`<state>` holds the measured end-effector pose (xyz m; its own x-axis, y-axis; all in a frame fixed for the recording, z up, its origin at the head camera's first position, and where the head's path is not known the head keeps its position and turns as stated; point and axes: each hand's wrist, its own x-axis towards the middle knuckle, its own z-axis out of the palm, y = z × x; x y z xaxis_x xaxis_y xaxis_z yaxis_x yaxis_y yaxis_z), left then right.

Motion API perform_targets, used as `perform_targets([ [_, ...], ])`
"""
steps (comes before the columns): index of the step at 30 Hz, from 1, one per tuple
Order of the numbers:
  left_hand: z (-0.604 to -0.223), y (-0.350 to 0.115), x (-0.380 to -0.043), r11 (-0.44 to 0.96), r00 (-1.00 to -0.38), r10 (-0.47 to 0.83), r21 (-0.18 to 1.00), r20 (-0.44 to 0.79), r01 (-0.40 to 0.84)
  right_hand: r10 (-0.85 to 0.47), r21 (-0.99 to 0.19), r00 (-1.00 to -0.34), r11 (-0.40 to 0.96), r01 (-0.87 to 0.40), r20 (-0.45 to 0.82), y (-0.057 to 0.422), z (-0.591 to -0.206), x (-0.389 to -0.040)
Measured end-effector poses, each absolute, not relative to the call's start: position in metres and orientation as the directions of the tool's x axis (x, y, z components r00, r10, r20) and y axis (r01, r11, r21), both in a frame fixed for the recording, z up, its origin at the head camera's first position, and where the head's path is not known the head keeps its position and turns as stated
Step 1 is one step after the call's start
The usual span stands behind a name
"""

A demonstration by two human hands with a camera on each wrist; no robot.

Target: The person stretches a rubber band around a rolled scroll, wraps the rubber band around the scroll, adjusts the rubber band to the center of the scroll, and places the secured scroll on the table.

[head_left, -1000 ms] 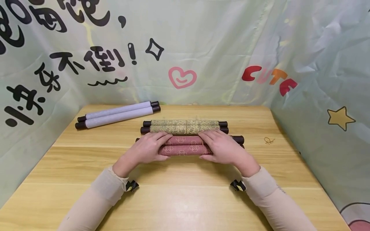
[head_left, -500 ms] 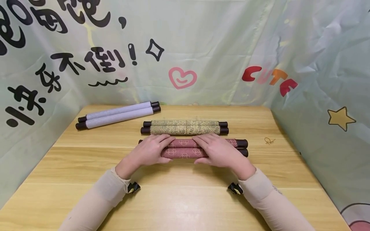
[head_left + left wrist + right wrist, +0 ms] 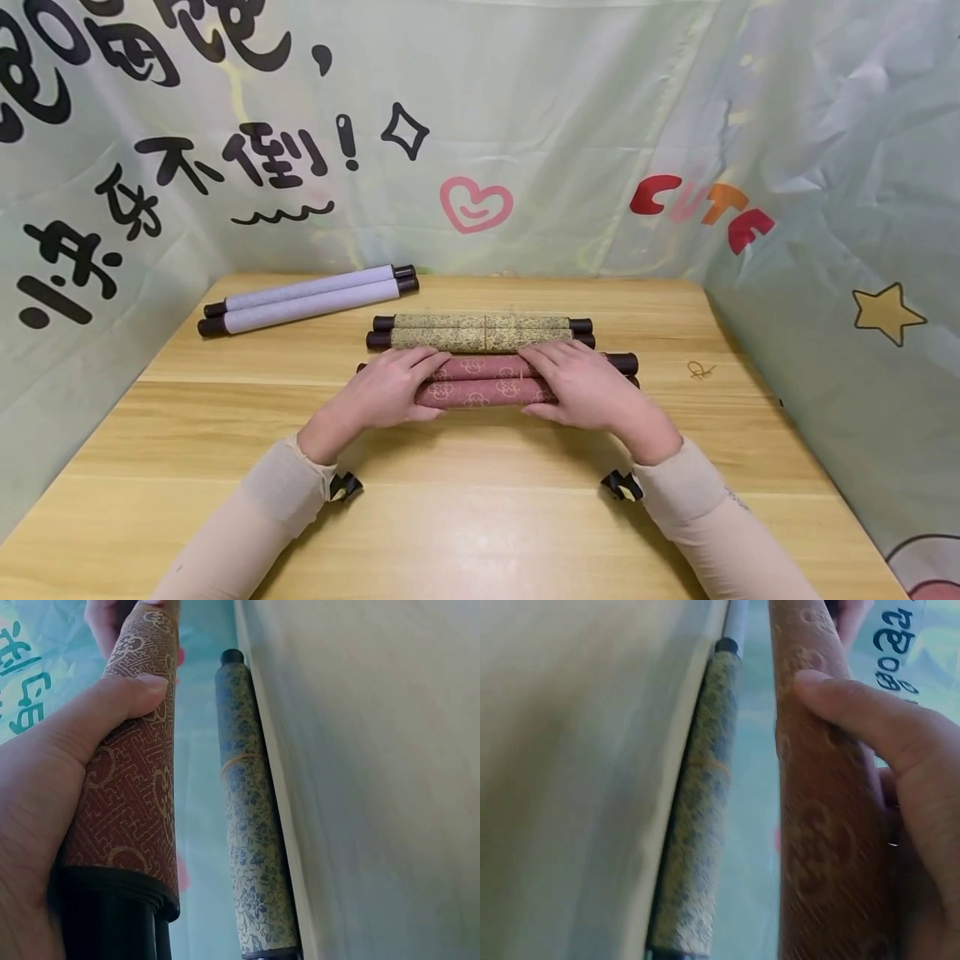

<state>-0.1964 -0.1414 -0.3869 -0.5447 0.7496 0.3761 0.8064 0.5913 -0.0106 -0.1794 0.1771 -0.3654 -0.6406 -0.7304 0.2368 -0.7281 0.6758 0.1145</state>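
Grips, with left hand point(image 3: 386, 387) and right hand point(image 3: 588, 390) curled round opposite halves, the maroon brocade scroll point(image 3: 480, 392) over the table point(image 3: 480, 508), likely to hold it level and closed. Faces the yellow-patterned scroll point(image 3: 450, 338) at twelve o'clock, lavender scroll point(image 3: 311, 307) at ten.

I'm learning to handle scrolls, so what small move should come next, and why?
Probably lower the red scroll onto the table, nearside of the yellowish scroll: the left hand and right hand both grip it, and the wrist views show it raised.
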Motion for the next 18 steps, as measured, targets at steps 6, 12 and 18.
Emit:
perform_targets([
  [6,-0.390,-0.140,-0.196,0.589,-0.541,0.749,-0.011,0.382,0.808,-0.759,0.167,-0.600,0.645,-0.746,0.254,0.170,-0.371,-0.179],
  [12,-0.392,-0.137,-0.195,0.567,-0.513,0.758,-0.017,0.404,0.824,-0.774,0.160,-0.561,0.619,-0.769,0.294,0.163,-0.376,-0.177],
  [18,-0.392,-0.134,-0.194,0.563,-0.509,0.758,-0.015,0.408,0.827,-0.776,0.155,-0.553,0.613,-0.775,0.304,0.156,-0.377,-0.174],
])
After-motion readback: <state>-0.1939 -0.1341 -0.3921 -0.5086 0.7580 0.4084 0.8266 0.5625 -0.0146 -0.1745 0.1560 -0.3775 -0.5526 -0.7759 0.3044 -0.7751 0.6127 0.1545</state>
